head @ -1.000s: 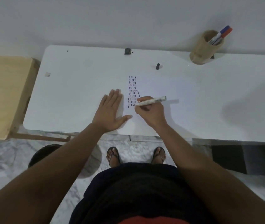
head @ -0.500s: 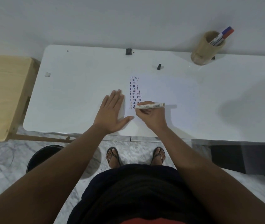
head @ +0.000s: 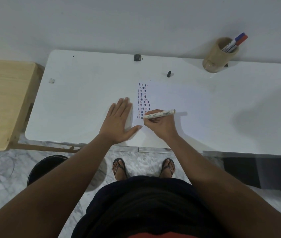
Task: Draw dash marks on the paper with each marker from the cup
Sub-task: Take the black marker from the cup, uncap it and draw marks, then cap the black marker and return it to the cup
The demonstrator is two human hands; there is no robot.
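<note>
A white sheet of paper (head: 167, 100) lies on the white table (head: 78, 103), with several rows of dark and reddish dash marks (head: 143, 100) down its left side. My right hand (head: 160, 125) grips a white marker (head: 159, 114), its dark tip touching the paper at the bottom of the marks. My left hand (head: 118, 121) lies flat, fingers spread, on the table beside the paper's left edge, thumb toward the paper. A tan cup (head: 219, 54) at the back right holds a blue-capped and a red-capped marker (head: 237, 41).
A black marker cap (head: 169, 74) lies just behind the paper. A small black object (head: 137, 57) sits at the table's back edge, a white scrap (head: 52, 81) at the left. A wooden table (head: 4, 100) adjoins on the left. A dark bin (head: 43, 167) stands on the floor.
My right hand has moved the marker tip down toward the near end of the dash column. My left hand has stayed flat in place.
</note>
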